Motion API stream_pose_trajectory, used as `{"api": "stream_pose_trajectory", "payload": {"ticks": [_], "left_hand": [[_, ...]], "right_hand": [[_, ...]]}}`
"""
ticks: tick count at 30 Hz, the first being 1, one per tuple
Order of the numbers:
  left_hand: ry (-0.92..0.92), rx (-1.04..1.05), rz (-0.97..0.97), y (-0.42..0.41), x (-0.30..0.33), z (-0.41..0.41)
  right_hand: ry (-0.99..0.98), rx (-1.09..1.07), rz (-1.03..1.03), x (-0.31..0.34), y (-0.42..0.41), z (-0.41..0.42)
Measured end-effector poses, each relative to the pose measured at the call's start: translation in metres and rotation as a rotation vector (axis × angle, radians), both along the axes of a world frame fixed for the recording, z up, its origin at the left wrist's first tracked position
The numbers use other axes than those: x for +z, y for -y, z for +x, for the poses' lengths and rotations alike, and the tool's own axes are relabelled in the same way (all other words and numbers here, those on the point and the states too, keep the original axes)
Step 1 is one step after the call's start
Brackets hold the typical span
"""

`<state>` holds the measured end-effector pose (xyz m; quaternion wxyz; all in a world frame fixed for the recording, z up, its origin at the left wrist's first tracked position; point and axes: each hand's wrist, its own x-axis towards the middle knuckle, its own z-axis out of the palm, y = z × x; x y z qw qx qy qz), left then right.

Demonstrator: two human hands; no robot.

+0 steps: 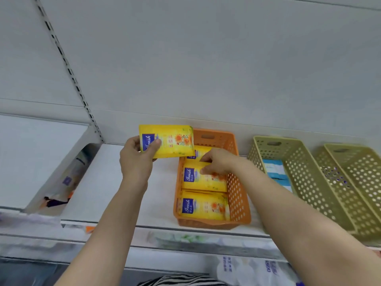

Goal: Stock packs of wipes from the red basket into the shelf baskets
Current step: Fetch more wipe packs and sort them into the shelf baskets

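head view: at the centre of the frame the left hand (136, 159) grips a flat yellow plastic pack of wipes (167, 141), thumb curled over its blue label panel; the pack shows orange flower print and is held in the air just left of the back end of an orange perforated plastic basket (240, 195) standing on the white shelf (115, 182). inside that basket lie more yellow packs in a row: a near one (204, 206), a middle one (203, 179) and a far one (199, 152) partly hidden. the right hand (218, 162) reaches into the basket, fingers bent, pinching the top edge of the middle pack. at right stand two olive-green perforated baskets (305, 172), the nearer holding pale blue packs (275, 169).
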<state>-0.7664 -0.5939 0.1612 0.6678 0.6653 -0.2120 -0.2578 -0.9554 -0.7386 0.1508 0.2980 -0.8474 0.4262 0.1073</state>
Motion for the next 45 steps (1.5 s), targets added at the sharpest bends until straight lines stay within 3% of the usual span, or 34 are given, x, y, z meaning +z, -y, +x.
{"api": "stream_pose_trajectory", "payload": {"ticks": [8, 10, 12, 13, 17, 20, 24, 29, 35, 41, 45], "left_hand": [[0.002, -0.066, 0.057, 0.000, -0.004, -0.006], [-0.024, -0.080, 0.063, -0.002, -0.005, -0.006], [-0.042, -0.108, 0.068, -0.002, -0.003, -0.008], [-0.047, -0.135, 0.072, -0.002, -0.002, -0.010], [-0.058, -0.306, 0.075, 0.000, 0.001, -0.031], [0.001, -0.388, 0.114, -0.001, -0.003, -0.041], [0.173, -0.365, 0.210, -0.005, -0.012, -0.039], [0.103, -0.429, 0.286, -0.011, -0.025, -0.046], [0.074, -0.470, 0.284, -0.011, -0.035, -0.055], [0.103, -0.471, 0.309, -0.011, -0.038, -0.059], [0.146, -0.454, 0.320, -0.010, -0.040, -0.060]], "right_hand": [[0.085, -0.070, -0.257, -0.017, -0.013, -0.004], [0.374, -0.286, -0.279, -0.009, -0.014, -0.005], [0.720, -0.524, -0.157, 0.014, -0.017, -0.006], [0.779, -0.540, -0.094, 0.027, -0.016, -0.006], [0.636, -0.294, 0.187, 0.055, -0.020, -0.010], [0.534, -0.282, 0.283, 0.051, -0.021, -0.021], [0.437, -0.312, 0.177, 0.047, -0.019, -0.050], [-0.014, -0.089, -0.021, 0.041, -0.041, -0.048], [-0.086, -0.012, 0.037, 0.018, -0.063, -0.030], [-0.141, 0.015, -0.282, -0.001, -0.073, -0.026], [-0.147, 0.006, -0.167, -0.010, -0.075, -0.024]]}}
